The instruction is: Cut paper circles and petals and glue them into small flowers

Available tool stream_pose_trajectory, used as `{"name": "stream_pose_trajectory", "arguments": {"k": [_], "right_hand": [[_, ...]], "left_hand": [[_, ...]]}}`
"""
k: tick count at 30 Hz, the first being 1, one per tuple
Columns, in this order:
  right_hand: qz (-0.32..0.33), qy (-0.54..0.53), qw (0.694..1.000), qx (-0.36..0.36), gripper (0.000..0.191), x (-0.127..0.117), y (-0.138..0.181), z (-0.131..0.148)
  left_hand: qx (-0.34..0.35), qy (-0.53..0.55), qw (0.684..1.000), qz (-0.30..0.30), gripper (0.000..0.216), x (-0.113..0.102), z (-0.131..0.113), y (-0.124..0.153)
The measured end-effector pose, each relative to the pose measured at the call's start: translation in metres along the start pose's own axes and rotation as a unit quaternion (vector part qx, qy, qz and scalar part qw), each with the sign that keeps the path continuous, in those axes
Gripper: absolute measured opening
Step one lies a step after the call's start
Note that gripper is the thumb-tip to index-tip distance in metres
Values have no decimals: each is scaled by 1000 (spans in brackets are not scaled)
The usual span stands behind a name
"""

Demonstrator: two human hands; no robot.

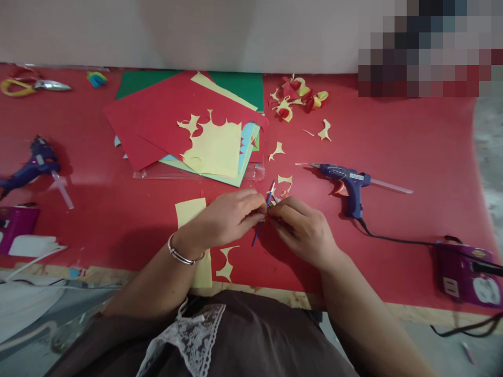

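Observation:
My left hand (pixel 238 212) and my right hand (pixel 306 225) meet above the red tabletop, fingertips nearly touching. Both are closed in a pinch, and whatever lies between the fingers is too small and covered to make out. A thin blue pen (pixel 257 234) with a silvery end shows beyond and below the fingertips; whether it is held or lies on the table I cannot tell. Just past my right fingers are small pale and greyish bits. Yellow paper (pixel 190 210) lies under my left wrist, and a cut yellow scrap (pixel 225 264) sits nearer the edge.
Ahead is a stack of red (pixel 157 115), green and blue paper, topped by a cut yellow sheet (pixel 218 146). Red and yellow paper pieces (pixel 293 97) lie beyond. A glue gun (pixel 349 180) trails its cord at right; another glue gun (pixel 37 159) and scissors (pixel 35 85) are left.

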State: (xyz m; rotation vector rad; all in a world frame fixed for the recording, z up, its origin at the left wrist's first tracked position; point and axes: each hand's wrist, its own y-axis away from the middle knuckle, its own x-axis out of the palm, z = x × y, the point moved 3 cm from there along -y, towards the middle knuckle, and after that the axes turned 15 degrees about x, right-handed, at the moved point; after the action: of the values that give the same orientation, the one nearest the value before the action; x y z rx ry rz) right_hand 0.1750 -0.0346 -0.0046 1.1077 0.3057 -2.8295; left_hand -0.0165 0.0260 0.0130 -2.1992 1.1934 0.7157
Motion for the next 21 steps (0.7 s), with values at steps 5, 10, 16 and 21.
{"name": "stream_pose_trajectory", "arguments": {"k": [5,10,16,21], "right_hand": [[15,5,1000,-10,21,0,0,2],[4,5,1000,-21,21,-3,-1,5],[8,5,1000,-15,20,-5,-2,5],[-4,-2,1000,-8,16,-4,-2,6]], "left_hand": [[4,26,999,-22,12,0,-1,0],[-9,11,999,-40,13,0,-3,-2],[-2,-14,1000,-18,14,3,-2,-2],[-10,-39,999,8,15,7,0,-1]]}}
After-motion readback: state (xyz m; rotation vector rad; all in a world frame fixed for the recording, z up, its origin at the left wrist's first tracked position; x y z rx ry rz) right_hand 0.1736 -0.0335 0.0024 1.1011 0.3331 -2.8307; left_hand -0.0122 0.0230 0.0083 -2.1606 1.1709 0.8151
